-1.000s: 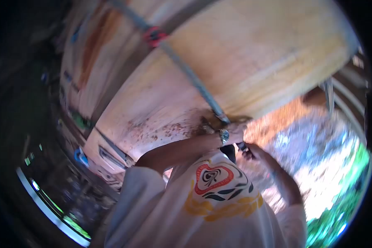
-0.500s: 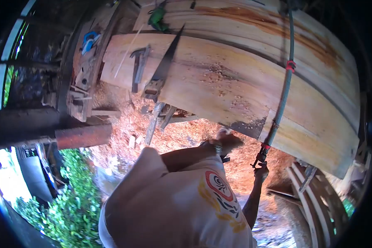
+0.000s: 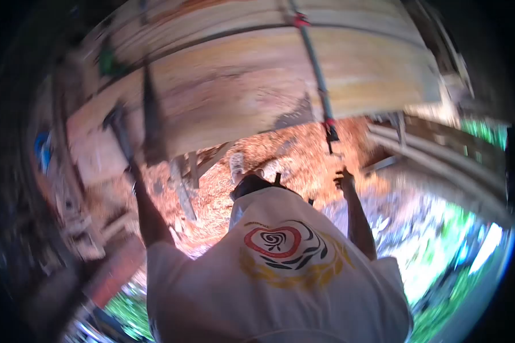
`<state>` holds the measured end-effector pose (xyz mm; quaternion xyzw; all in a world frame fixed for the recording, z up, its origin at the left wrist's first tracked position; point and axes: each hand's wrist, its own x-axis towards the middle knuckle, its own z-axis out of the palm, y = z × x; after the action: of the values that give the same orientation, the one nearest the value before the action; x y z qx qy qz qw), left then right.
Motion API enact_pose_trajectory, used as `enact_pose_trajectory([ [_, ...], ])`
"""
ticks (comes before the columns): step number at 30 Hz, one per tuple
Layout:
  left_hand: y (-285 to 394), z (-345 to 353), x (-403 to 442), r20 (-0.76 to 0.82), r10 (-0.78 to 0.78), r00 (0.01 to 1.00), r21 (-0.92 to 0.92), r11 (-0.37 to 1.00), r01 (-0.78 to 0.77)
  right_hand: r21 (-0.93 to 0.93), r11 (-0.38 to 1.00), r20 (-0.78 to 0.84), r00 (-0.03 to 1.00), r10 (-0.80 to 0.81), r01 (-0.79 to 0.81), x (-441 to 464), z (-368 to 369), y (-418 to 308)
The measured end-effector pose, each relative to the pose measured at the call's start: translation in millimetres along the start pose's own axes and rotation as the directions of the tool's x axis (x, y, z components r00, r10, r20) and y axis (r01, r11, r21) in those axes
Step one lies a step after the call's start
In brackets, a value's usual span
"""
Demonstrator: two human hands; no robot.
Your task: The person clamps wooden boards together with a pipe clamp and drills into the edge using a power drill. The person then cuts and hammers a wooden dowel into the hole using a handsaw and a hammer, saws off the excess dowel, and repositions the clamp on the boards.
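Note:
My left hand (image 3: 133, 173) is at the near end of the hammer (image 3: 119, 128), its blurred fingers closed around the handle. The hammer lies at the left end of the near plank (image 3: 223, 94), its head pointing away from me. A handsaw (image 3: 149, 108), smeared by motion, rests just right of it. My right hand (image 3: 344, 180) is off the plank with its fingers apart and nothing in them. Just beyond that hand is the handle end of a long bar clamp (image 3: 317, 68) with red fittings, which lies across the planks.
A green power tool (image 3: 110, 60) sits at the back left, and a blue tool (image 3: 42, 151) farther left. Wood shavings (image 3: 274, 148) cover the ground below the plank. Long boards (image 3: 440, 163) lean at the right. Wooden supports (image 3: 183, 188) stand under the near edge.
My right hand has let go of the clamp handle and drawn back. My left hand has swung out left to the hammer. My view has turned and shifted.

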<state>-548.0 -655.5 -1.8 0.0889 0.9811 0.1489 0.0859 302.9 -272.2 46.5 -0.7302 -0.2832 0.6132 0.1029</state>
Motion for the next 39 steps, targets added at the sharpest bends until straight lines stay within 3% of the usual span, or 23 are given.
enact_pose_trajectory([
  [2, -15, 9, 27, 0.142, -0.052, 0.989, 0.053, 0.998, 0.045, -0.253, 0.967, -0.097, 0.994, -0.052, 0.026, -22, 5, 26],
  [5, -42, 19, 56, 0.229, -0.131, 0.965, 0.065, 0.991, 0.119, -0.276, 0.961, -0.139, 0.99, -0.025, -0.015, -49, 18, 62],
  [6, -23, -12, 37, 0.339, 0.141, 0.93, -0.017, 0.989, -0.144, -0.269, 0.963, -0.139, 0.99, -0.031, -0.007, -56, 22, 73],
  [8, -8, -39, 33, 0.13, 0.05, 0.99, 0.202, 0.976, -0.076, -0.249, 0.968, -0.12, 0.991, -0.053, 0.021, -74, 42, 87],
  [9, -6, -54, 40, 0.163, 0.045, 0.986, 0.261, 0.962, -0.087, -0.206, 0.977, -0.109, 0.991, -0.072, 0.049, -77, 53, 92],
  [10, 10, -75, 29, 0.029, 0.037, 0.999, 0.201, 0.979, -0.042, -0.162, 0.984, -0.098, 0.991, -0.09, 0.074, -80, 64, 98],
  [12, 3, -101, 59, 0.339, -0.224, 0.914, -0.257, 0.912, 0.319, -0.068, 0.985, -0.08, 0.983, -0.166, 0.161, -89, 88, 104],
  [13, 55, -145, 19, 0.513, -0.093, 0.853, -0.545, 0.733, 0.407, -0.056, 0.972, -0.052, 0.971, -0.232, 0.229, -94, 99, 98],
  [14, 73, -155, 13, 0.58, -0.031, 0.814, -0.68, 0.533, 0.504, -0.391, 0.718, -0.033, 0.77, -0.637, 0.577, -90, 109, 96],
  [15, 92, -165, 4, 0.631, 0.048, 0.774, -0.749, 0.297, 0.592, -0.652, 0.258, 0.128, 0.439, -0.889, 0.713, -91, 118, 87],
  [17, 136, -163, -40, 0.539, -0.028, 0.842, -0.776, 0.374, 0.509, -0.367, 0.681, -0.037, 0.722, -0.691, 0.633, -113, 143, 50],
  [18, 149, -153, -56, 0.593, 0.076, 0.801, -0.767, 0.354, 0.535, -0.344, 0.516, -0.052, 0.533, -0.845, 0.784, -130, 150, 16],
  [19, 158, -143, -76, 0.638, 0.174, 0.75, -0.755, 0.334, 0.565, -0.266, 0.562, -0.098, 0.558, -0.824, 0.783, -119, 164, 12],
  [21, 221, -134, -157, 0.686, 0.224, 0.693, -0.704, 0.446, 0.553, -0.093, 0.831, 0.056, 0.836, -0.546, 0.549, -162, 160, -60],
  [23, 291, -115, -245, 0.688, 0.327, 0.648, -0.725, 0.359, 0.588, 0.01, 0.855, 0.244, 0.828, -0.505, 0.518, -164, 153, -98],
  [25, 360, -102, -331, 0.789, 0.395, 0.471, -0.588, 0.26, 0.766, 0.024, 0.853, 0.321, 0.804, -0.5, 0.521, -148, 149, -117],
  [27, 393, -59, -383, 0.814, 0.536, 0.223, -0.485, 0.417, 0.769, 0.313, 0.868, 0.373, 0.791, -0.485, 0.385, -143, 142, -129],
  [31, 473, -29, -487, 0.737, 0.516, -0.436, -0.15, 0.754, 0.639, 0.806, 0.553, 0.204, 0.777, -0.596, 0.212, -132, 107, -145],
  [34, 515, 3, -524, 0.687, 0.355, -0.634, -0.112, 0.914, 0.39, 0.954, 0.274, 0.001, 0.916, -0.401, 0.119, -127, 63, -138],
  [35, 525, 34, -516, 0.742, 0.305, -0.597, -0.311, 0.946, 0.096, 0.958, 0.189, -0.122, 0.904, -0.409, 0.215, -127, 46, -135],
  [36, 538, 65, -504, 0.79, 0.276, -0.548, -0.454, 0.863, -0.221, 0.951, 0.19, -0.208, 0.959, -0.193, 0.245, -110, 37, -123],
  [37, 567, 70, -501, 0.813, 0.333, -0.478, -0.56, 0.672, -0.484, 0.954, 0.153, -0.251, 0.966, -0.062, 0.258, -101, 17, -111],
  [39, 636, 61, -501, 0.781, 0.519, -0.347, -0.481, 0.146, -0.865, 0.946, 0.132, -0.306, 0.949, 0.078, 0.295, -76, -31, -69],
])
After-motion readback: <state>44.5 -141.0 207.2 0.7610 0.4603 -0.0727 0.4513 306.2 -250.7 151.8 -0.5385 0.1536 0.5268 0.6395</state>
